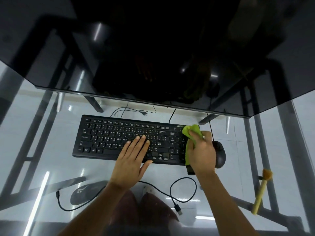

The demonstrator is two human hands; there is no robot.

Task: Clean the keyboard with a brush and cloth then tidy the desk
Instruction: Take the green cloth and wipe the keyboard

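A black keyboard (109,138) lies flat on the glass desk (51,159) below a dark monitor. My left hand (132,159) rests palm down on its middle keys with the fingers spread. My right hand (202,152) grips a green cloth (190,132) bunched over the keyboard's right end, covering part of the number pad. A brush (261,193) with a pale wooden handle and tan bristles lies on the desk at the far right, apart from both hands.
A black mouse (220,155) sits just right of my right hand, its cord running toward the monitor (153,57). A loose black USB cable (177,200) loops across the desk's near side. Metal desk legs show through the glass.
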